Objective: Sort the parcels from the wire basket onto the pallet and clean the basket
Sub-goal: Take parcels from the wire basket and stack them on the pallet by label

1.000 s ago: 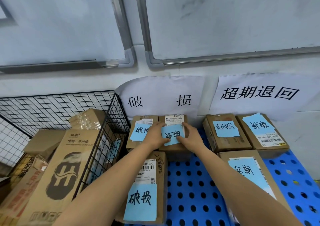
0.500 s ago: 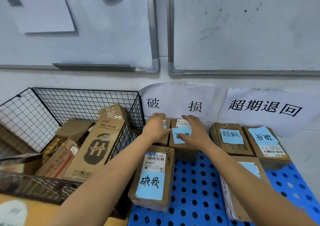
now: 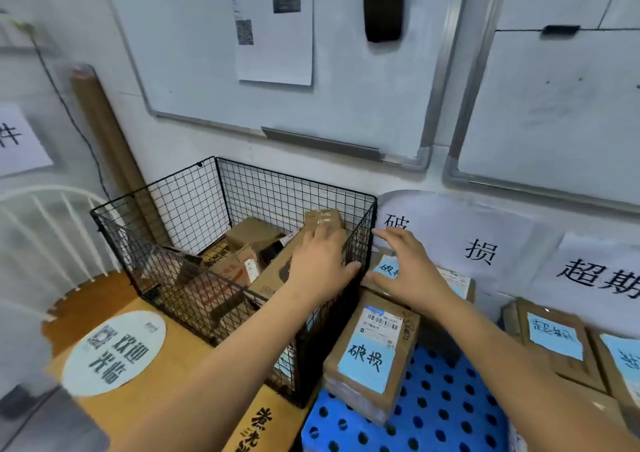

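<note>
Sorting looking roughly midway: labelled parcel (image 3: 372, 358) lying at the pallet's (image 3: 433, 420) left edge, further parcels (image 3: 554, 337) sitting along its far edge, right hand (image 3: 405, 271) hovering open-fingered above its far-left corner, left hand (image 3: 322, 264) hovering flat, gripping nothing, over the wire basket's (image 3: 294, 183) right rim, several cartons (image 3: 252, 235) waiting inside, cleaning not yet starting.

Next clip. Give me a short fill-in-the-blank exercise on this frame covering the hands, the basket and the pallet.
1. The ____ hand reaches over the parcels in the wire basket.
2. The perforated pallet is ____ in colour.
3. The right hand, fingers spread, holds ____.
4. The basket's wire mesh is ____ in colour.
Missing words: left; blue; nothing; black.
</note>
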